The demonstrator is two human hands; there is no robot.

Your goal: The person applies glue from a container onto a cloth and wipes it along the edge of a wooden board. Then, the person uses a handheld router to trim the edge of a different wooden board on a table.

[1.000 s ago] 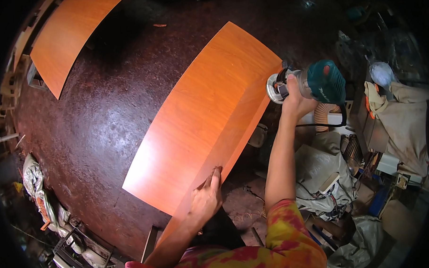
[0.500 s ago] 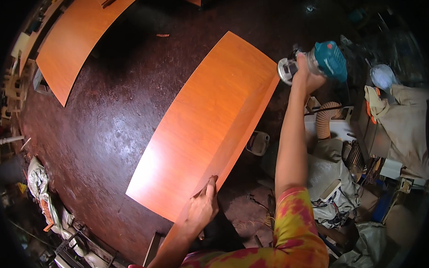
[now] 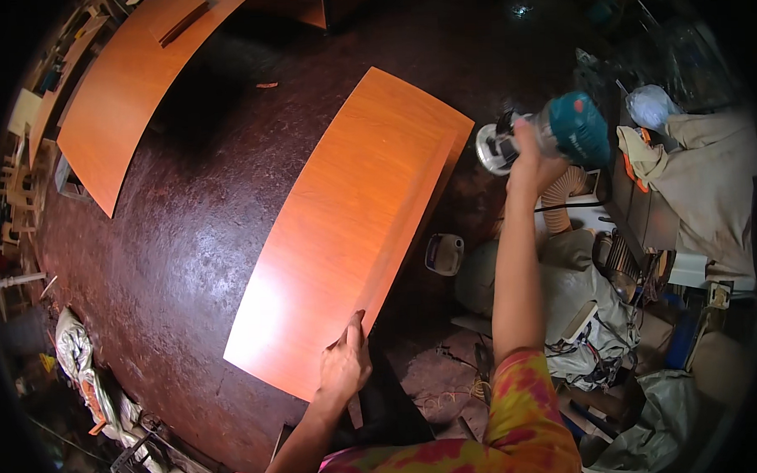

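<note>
My right hand (image 3: 536, 160) is wrapped round the metal body of a trim router (image 3: 575, 129). The router is tipped on its side, its teal motor end pointing right and its round base facing left. It hangs in the air, a small gap away from the far right corner of an orange-brown wooden panel (image 3: 345, 229). My left hand (image 3: 346, 361) grips that panel by its near right edge, with some fingers hidden. A bright reflection lies on the panel's near left part.
Another orange-brown panel (image 3: 132, 95) is at the far left, a wood strip (image 3: 183, 22) on it. A white plastic jug (image 3: 444, 255) and a ribbed hose (image 3: 565, 198) are on the right, near crumpled sheeting (image 3: 594, 312). Wrapped bundles (image 3: 81, 355) lie at the left on the dark floor (image 3: 179, 268).
The router in my right hand has moved slightly left and nearer to me. My left hand stays on the panel's edge. The whole view has shifted a little.
</note>
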